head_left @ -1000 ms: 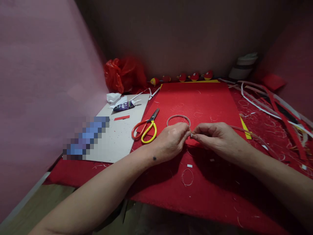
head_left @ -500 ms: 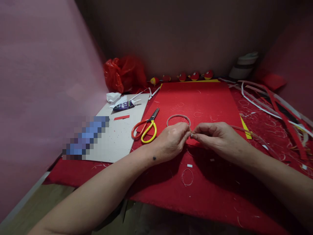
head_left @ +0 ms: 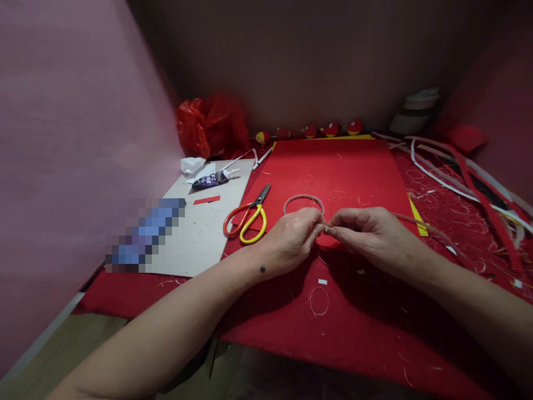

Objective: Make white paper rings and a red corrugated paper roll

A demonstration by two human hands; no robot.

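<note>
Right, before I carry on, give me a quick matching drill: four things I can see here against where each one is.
1. metal scissors with red and yellow handles
2. dark purple tube with white nozzle
3. crumpled red plastic bag
4. pale thin looped strip

A. at the left hand's fingers
B. blades over the red corrugated sheet
C. at the back, left of the small red-and-yellow figures
D. on the flat grey board

Pairs: 1-B, 2-D, 3-C, 4-A

My left hand (head_left: 293, 238) and right hand (head_left: 368, 239) are bare, as are my forearms (head_left: 179, 322), which broaden smoothly away from them. One small, round, dark mark (head_left: 262, 269) stands out near my left wrist (head_left: 271, 256).
</note>
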